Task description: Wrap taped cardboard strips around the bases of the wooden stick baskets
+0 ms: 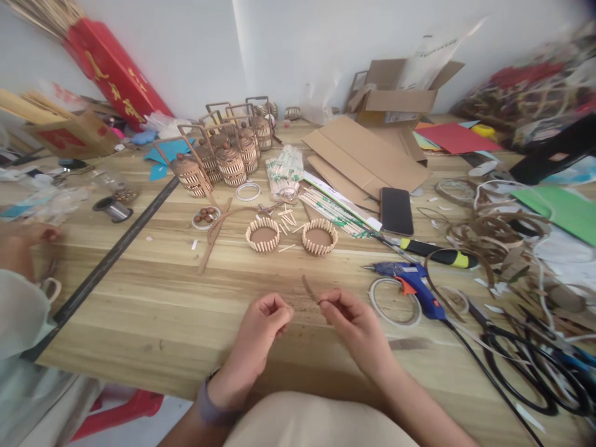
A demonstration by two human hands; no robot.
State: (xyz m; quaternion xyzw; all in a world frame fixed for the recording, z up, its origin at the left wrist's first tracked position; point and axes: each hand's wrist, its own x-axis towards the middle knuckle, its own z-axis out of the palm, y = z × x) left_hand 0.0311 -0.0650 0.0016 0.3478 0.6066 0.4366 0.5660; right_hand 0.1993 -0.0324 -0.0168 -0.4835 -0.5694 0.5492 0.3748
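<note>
Between thumb and fingers, my right hand (348, 320) pinches a short, thin brown strip (308, 287) whose free end points up and away from me. My left hand (264, 326) is closed in a loose pinch beside it; whatever it may hold is hidden. Beyond my hands stand two small round baskets, the left one (263, 236) and the right one (320, 237), each with a brown base ringed by upright wooden sticks. Several loose short sticks (287, 217) lie between them. A blue hot glue gun (412, 282) rests right of my right hand, near a white tape roll (395, 302).
Finished lidded baskets with handles (230, 162) stand at the back left. A phone (396, 211), a yellow-black cutter (437, 253), flat cardboard (367, 155), large black scissors (526, 366) and tangled brown strips (493, 223) occupy the right. Another person's hand (44, 234) is at the far left.
</note>
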